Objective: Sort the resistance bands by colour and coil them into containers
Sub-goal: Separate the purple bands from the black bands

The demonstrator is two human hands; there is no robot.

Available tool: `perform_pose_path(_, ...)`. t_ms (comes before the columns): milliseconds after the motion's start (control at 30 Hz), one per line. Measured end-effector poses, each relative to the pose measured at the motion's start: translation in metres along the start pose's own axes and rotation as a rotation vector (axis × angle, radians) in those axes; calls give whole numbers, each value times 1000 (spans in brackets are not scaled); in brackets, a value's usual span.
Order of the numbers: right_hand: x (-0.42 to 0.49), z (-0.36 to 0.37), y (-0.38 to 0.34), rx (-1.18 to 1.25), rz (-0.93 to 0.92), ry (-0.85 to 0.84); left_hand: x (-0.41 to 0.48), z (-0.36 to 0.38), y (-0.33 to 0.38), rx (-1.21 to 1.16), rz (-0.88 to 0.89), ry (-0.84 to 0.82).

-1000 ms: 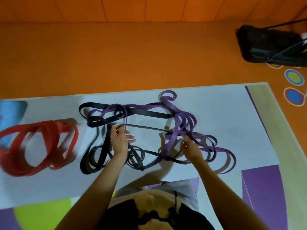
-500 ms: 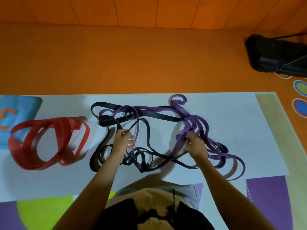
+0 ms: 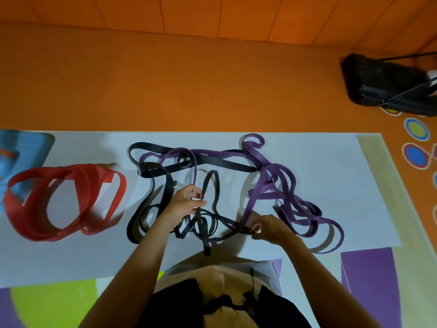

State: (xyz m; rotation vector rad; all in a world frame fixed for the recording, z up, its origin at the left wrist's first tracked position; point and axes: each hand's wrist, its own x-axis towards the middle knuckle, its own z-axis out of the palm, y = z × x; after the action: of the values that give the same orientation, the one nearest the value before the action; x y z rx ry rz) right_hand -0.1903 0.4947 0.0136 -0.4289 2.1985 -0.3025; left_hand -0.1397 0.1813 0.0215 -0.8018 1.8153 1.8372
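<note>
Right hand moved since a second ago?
Yes. The right hand pulled back toward the person, farther from the white sheet's far edge.

Blk bag (image 3: 378, 84), wht mat (image 3: 331, 162), orange flr (image 3: 165, 79)

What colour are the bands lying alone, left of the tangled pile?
Red: the red bands show clearly in the head view.
</note>
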Motion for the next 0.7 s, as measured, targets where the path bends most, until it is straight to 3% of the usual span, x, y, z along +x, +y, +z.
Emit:
perform_pose_path(100,-7,9,6,99,-45,225,-4,-5,-1,43,36,-84)
perform_pose_path(200,-14,18,8,543,-63,560,-11,-7,-2,128,71,-229)
perform_pose_path(300,-18,21,2,975,-24,624,-19,-4,-5,239,44,-358)
perform_pose_path(400,-20,23,-8,1230,-78,533,-25,-1,-10,376,-50,-520)
perform_pose_path(467,-22,24,-15,1248,-83,411,-25,0,-17,614,-91,-604)
perform_pose_path(567,-23,30,-23,1087,-79,163,-26,-1,-33,877,-159,-569)
perform_pose_path(700,-14,48,-28,597,-81,-111,-35,-13,-52,847,-150,-324)
